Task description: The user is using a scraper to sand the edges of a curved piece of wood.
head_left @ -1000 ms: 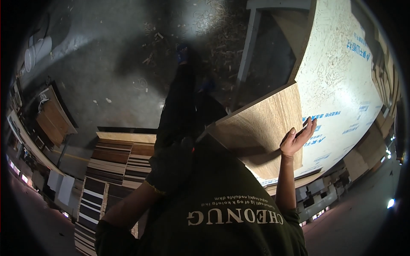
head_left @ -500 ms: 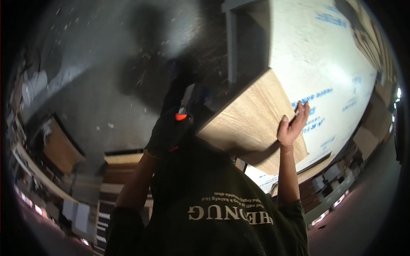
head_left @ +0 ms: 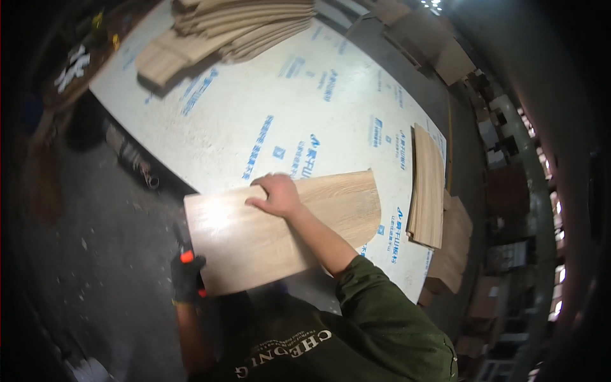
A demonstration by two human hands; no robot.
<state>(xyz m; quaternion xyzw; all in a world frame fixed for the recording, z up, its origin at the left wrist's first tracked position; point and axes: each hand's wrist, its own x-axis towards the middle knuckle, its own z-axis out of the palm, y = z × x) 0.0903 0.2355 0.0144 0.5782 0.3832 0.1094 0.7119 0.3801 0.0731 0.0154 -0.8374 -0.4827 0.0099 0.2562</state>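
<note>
A pale wood-grain panel with one rounded end lies partly on the white-topped table, its square end jutting past the table's near left edge. My bare right hand grips the panel's far long edge, thumb on the upper face and fingers at the rim. Beside the square end, my left hand in a dark glove is closed round a utility knife with orange-red parts. The knife's blade points away from me, close along the panel's end. Most of its handle is hidden in the glove.
A fanned stack of similar panels sits at the table's far left. A smaller stack lies along the right edge, with cardboard boxes beyond it. Grey floor stretches along the left.
My view has swung right over the table. My right hand has gone from resting open on the panel to gripping its far edge. The gloved hand with the knife is now beside the panel's end.
</note>
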